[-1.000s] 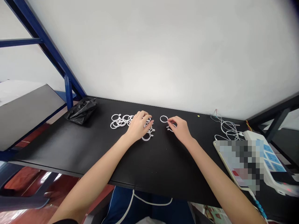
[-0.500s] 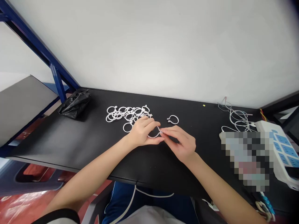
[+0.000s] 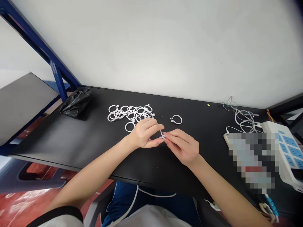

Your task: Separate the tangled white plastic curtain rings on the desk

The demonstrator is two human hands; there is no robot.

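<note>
Over the black table [image 3: 94, 138], my left hand [image 3: 146, 134] is closed on a white plastic ring [image 3: 163, 136], gripping its round part between thumb and fingers. Thumb and fingertips of my right hand [image 3: 183, 145] pinch the clasp end of the same ring. Much of that ring is hidden behind my fingers. Just beyond my left hand lies a pile of several white rings [image 3: 131, 114], overlapping one another, with small knobs at their ends. Apart from the pile, a single white ring [image 3: 177, 119] rests beyond my right hand, its gap facing left.
A crumpled black plastic bag [image 3: 77, 102] sits at the table's far left. On the right are a white power strip [image 3: 287, 151], tangled white cable [image 3: 245, 121], a pair of glasses [image 3: 230, 106] and a pixelated object [image 3: 252, 160]. The wall [image 3: 153, 53] rises behind the table.
The held ring has turned slightly between my fingers, its clasp now showing more at my right fingertips. Both hands stay in nearly the same place. The view has shifted a little.
</note>
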